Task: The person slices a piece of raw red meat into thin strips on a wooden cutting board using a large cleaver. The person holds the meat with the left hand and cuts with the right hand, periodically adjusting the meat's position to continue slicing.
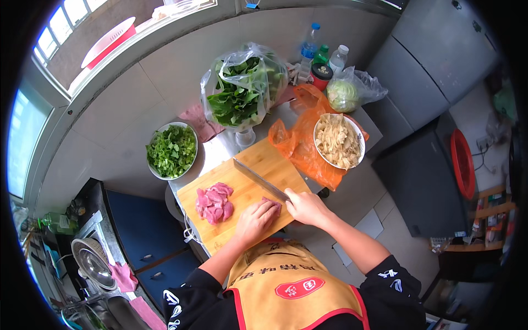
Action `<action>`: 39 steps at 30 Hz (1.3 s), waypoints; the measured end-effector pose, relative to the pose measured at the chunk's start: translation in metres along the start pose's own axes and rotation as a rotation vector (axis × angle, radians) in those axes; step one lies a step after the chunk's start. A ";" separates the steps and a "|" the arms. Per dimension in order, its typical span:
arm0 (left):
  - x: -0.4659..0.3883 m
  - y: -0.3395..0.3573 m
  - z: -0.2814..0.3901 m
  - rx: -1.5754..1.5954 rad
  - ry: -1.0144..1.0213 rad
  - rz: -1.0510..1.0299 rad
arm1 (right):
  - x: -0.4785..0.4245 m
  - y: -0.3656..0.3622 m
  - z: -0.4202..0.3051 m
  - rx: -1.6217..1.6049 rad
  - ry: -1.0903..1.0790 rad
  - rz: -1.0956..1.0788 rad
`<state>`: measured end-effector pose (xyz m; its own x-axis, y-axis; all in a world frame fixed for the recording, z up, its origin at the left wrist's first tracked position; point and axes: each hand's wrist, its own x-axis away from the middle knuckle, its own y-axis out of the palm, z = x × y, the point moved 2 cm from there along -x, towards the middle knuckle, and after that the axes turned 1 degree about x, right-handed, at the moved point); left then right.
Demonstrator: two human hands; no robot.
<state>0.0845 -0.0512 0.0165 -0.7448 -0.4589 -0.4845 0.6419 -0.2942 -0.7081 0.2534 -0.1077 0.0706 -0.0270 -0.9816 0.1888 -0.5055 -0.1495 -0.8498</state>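
My right hand (pixel 307 207) grips the handle of a kitchen knife (pixel 258 179), its long blade slanting away to the upper left over the wooden cutting board (pixel 243 198). Under the fingers of my left hand (pixel 255 221) a piece of raw meat (pixel 275 203) is held down on the board, just left of the blade; part of it is hidden by the fingers. Several cut slices of raw meat (pixel 214 203) lie in a pile on the board's left side.
Left of the board stands a bowl of chopped greens (pixel 172 152). Behind are a plastic bag of leafy greens (pixel 241 90) and bottles (pixel 309 47). A bowl of dried tofu-skin-like strips (pixel 339 141) rests on an orange plastic bag (pixel 297 148), near a bagged cabbage (pixel 343 95).
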 end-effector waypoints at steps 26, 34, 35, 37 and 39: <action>0.017 0.002 -0.008 -0.003 -0.062 -0.102 | 0.027 -0.014 -0.020 0.122 -0.051 -0.059; 0.017 0.001 -0.005 -0.031 -0.113 -0.120 | 0.032 0.007 -0.015 0.109 -0.010 -0.056; 0.012 -0.001 -0.001 -0.005 -0.112 -0.119 | 0.020 0.012 -0.016 0.093 -0.017 -0.014; 0.011 -0.004 0.000 -0.025 -0.101 -0.104 | 0.002 0.015 -0.013 0.024 -0.028 -0.003; 0.009 -0.005 0.000 -0.031 -0.074 -0.082 | -0.004 0.013 -0.005 -0.044 -0.045 0.024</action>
<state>0.0751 -0.0542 0.0159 -0.7786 -0.4949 -0.3857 0.5723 -0.3081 -0.7600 0.2426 -0.1055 0.0609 -0.0010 -0.9894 0.1454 -0.5424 -0.1216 -0.8312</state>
